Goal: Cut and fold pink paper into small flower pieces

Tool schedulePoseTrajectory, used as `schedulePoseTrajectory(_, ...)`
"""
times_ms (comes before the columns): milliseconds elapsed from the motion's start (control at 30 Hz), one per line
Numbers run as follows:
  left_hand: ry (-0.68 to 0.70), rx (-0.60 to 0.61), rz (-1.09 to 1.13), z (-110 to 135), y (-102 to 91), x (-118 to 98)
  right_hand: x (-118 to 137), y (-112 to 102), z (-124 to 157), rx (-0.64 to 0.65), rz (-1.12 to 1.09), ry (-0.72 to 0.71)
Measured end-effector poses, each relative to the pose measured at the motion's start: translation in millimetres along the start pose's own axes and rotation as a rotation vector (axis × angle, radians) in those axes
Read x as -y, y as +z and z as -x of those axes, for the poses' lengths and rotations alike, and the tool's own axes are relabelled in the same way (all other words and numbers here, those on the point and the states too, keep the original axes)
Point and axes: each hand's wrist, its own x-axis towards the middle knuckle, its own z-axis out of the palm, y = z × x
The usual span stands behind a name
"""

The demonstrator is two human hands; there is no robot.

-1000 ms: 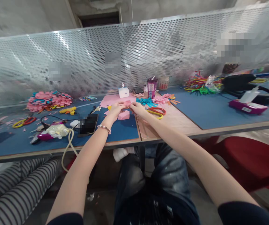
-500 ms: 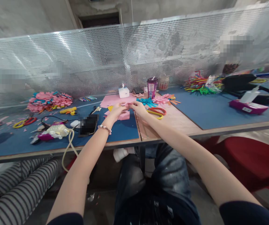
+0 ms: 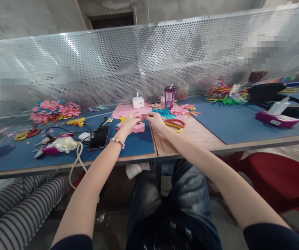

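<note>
Two legs in striped trousers show at the far left, below the edge of the worktop. Above them on its blue surface lie scissors with yellow and red handles, among scraps of pink paper. Behind these, a heap of pink and blue paper pieces sits near the perforated metal screen. A magenta and pale plastic pack lies nearer the front edge, with a yellow tool farther back and a dark, flat, partly blurred object to the right. Slim coloured sticks lie close to the screen.

In the middle, a pink sheet lies flat, with a small white box at its back edge. The left hand, a beaded bracelet at its wrist, has its fingers drawn narrow on a small piece of pink paper. Directly below that piece, more pink paper lies on the worktop. The right hand meets the left at the fingertips, pinched narrow on the same piece; its outline is too small to make out.

Right of the hands come blue paper strips, a purple cup, red-and-yellow-handled scissors, pink paper strips, a multicoloured bundle and a magenta tissue pack.
</note>
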Motion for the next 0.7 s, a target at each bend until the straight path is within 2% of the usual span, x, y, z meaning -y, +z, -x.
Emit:
schedulePoseTrajectory(267,0.011,-0.039,0.019,-1.5,0.3,1.2,-0.7,2.0,2.1,-0.026,-0.006,0.064)
schedulePoseTrajectory(400,-0.015,0.049,0.070,0.1,3.3,-5.3,1.3,-0.2,1.6,-0.059,-0.012,0.144)
schedulePoseTrajectory(467,-0.073,0.077,0.125,0.1,5.0,-7.8,1.2,-2.7,0.6,-0.064,-0.009,0.190)
schedulePoseTrajectory(567,-0.156,0.041,0.166,-0.1,5.7,-8.2,-0.1,-6.3,0.1,-0.022,0.015,0.189)
schedulePoseTrajectory(700,-0.086,0.073,0.088,0.6,2.0,-2.9,-0.3,-8.6,2.1,0.044,0.032,0.141)
